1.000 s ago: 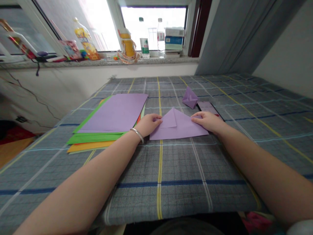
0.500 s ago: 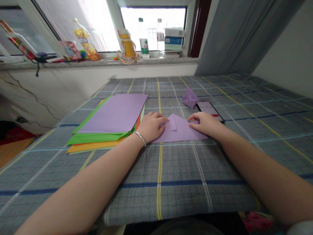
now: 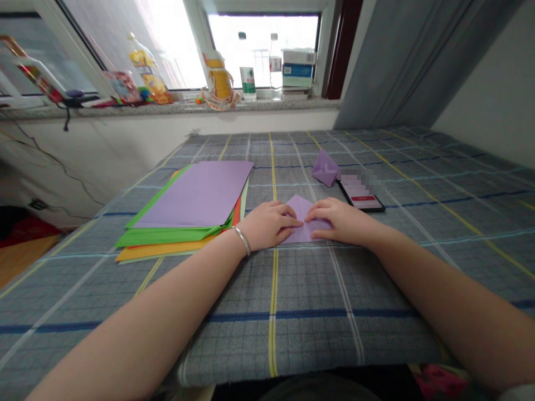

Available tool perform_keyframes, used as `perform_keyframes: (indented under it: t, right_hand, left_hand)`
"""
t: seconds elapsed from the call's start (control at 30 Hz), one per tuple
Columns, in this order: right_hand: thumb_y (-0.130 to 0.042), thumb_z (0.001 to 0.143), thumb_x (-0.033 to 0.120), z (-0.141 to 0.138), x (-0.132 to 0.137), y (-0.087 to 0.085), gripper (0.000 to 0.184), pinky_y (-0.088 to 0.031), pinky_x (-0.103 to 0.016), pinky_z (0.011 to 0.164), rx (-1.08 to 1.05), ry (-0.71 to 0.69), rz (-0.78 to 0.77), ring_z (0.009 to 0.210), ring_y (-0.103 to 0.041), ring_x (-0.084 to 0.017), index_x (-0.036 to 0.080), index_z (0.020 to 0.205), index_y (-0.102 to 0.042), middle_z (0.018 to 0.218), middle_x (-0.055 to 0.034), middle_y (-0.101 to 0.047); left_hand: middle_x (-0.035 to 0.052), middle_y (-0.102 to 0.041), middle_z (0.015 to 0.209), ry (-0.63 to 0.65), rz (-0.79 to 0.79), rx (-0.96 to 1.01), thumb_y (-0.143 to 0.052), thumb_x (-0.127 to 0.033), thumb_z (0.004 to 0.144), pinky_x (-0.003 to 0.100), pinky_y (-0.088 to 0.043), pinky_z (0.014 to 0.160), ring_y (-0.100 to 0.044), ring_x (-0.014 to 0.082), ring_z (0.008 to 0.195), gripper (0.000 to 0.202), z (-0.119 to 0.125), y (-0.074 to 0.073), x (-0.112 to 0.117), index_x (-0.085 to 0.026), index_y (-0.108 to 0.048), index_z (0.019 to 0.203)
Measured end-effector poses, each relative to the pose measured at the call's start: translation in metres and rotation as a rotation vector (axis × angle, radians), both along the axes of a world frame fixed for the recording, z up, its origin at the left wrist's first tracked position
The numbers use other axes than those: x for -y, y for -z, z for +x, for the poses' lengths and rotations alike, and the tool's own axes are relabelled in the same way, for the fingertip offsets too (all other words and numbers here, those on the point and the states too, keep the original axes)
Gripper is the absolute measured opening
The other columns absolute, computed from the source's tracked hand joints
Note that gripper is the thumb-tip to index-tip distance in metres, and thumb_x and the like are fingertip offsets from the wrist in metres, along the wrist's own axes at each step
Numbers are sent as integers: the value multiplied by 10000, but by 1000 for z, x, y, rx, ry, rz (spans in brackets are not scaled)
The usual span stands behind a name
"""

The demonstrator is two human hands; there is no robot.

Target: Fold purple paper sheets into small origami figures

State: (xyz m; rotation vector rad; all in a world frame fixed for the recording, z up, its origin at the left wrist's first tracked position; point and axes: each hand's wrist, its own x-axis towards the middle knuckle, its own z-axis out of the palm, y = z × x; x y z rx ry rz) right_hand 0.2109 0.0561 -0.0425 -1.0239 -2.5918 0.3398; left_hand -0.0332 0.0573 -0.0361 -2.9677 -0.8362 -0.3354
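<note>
A folded sheet of purple paper (image 3: 298, 204) lies on the bed-like surface in front of me, its top coming to a point. My left hand (image 3: 267, 224) is closed on its left part, fingertips near the middle. From the other side, my right hand (image 3: 334, 221) grips the right part, folded inward toward the centre. The fingertips of both hands nearly meet, and they cover much of the paper. Just beyond my right hand stands a folded purple paper shape (image 3: 325, 167), beside a phone (image 3: 361, 192) with its screen lit.
To the left lies a stack of coloured sheets, purple paper (image 3: 196, 192) on top and green paper (image 3: 167, 236) beneath. A grey plaid cloth (image 3: 313, 284) covers the surface. Bottles, a yellow cup (image 3: 220, 81) and boxes (image 3: 297, 68) line the windowsill. A grey curtain (image 3: 409, 61) hangs at right.
My right hand has moved left, bringing the paper's right side in toward the middle. My left hand has shifted slightly right. The paper now looks narrower, and more of the phone shows.
</note>
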Motion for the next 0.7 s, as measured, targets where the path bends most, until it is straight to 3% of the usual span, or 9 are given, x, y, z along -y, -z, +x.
perform_keyframes:
  t: [0.17,0.23,0.53,0.7]
  right_hand:
    - [-739,701,510,2,4,-3,447,-430,-457,950,36,-27,22,1066,-567,-299,249,1063,-717,1145,-104,-654]
    - [-744,692,520,2,5,-4,480,-435,-445,951,45,-41,31,1075,-566,-295,242,1082,-710,1158,-107,-649]
    - [-700,769,412,-1,13,-17,369,-456,-381,904,167,-99,78,1013,-604,-256,196,1069,-694,1086,-93,-677]
    - [-613,835,281,-4,17,-23,205,-463,-321,786,203,-10,110,904,-643,-218,216,1007,-704,989,-51,-708]
  left_hand:
    - [93,-619,1157,-41,-13,-101,-557,-553,855,390,-451,937,-573,241,1034,503,3,-11,11,-244,-622,1246]
    - [103,-611,1166,-51,0,-130,-556,-590,838,399,-456,930,-569,255,1037,567,4,-12,14,-233,-598,1277]
    - [83,-645,1123,-71,68,-213,-422,-384,946,373,-499,863,-609,234,984,377,10,-13,22,-234,-621,1230]
    - [58,-673,1047,-128,85,-204,-412,-307,952,335,-511,790,-632,219,942,308,13,-13,24,-220,-669,1100]
